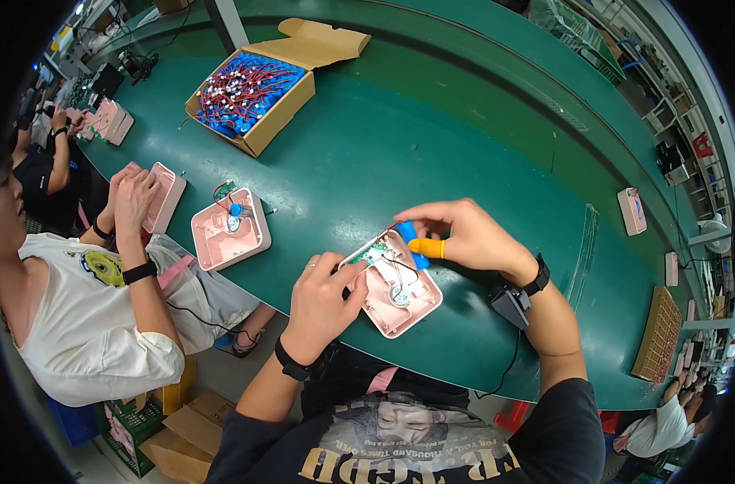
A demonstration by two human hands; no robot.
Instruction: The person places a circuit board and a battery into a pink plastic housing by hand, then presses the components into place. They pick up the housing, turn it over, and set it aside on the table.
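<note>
A pink plastic shell (408, 310) lies open on the green conveyor belt (464, 161) in front of me, with a small green circuit board, thin wires and a round part inside. My left hand (323, 302) grips the shell's left edge. My right hand (464, 235), with an orange finger cot on one finger, pinches a blue cylindrical battery (412, 242) at the shell's upper edge.
A second open pink shell (230, 230) lies to the left. A cardboard box (254, 93) of blue batteries with red wires stands farther back. On my left a person's hands (133, 198) hold another pink shell. More pink shells (632, 210) sit to the right.
</note>
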